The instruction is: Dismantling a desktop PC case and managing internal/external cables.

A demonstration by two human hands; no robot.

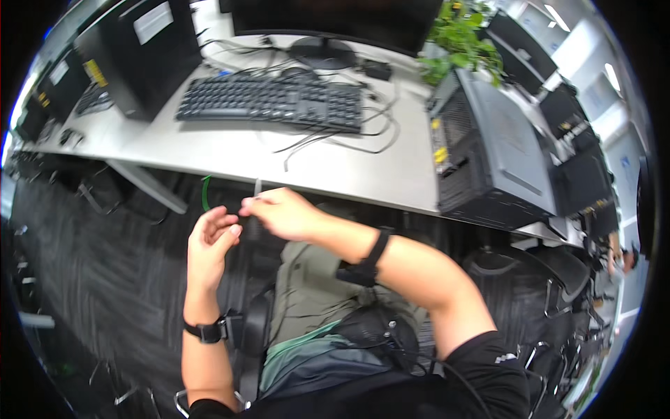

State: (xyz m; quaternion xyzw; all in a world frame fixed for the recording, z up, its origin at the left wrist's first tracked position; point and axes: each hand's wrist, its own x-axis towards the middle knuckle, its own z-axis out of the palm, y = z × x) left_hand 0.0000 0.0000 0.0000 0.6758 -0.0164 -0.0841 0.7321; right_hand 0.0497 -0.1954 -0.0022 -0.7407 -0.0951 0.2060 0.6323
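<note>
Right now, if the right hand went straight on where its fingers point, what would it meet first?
The right hand would probably meet the left hand first, close by on its left, though one picture leaves the depth between them unclear.

The left forearm (pixel 207 366) rises almost straight from the lower edge, its hand (pixel 207 236) turned inward with fingers bent. The right arm folds at the elbow (pixel 450 297), its forearm (pixel 352 241) slanting left; the right hand (pixel 279 213), back upward, curls its fingers just beside the left fingertips, slightly farther out.
</note>
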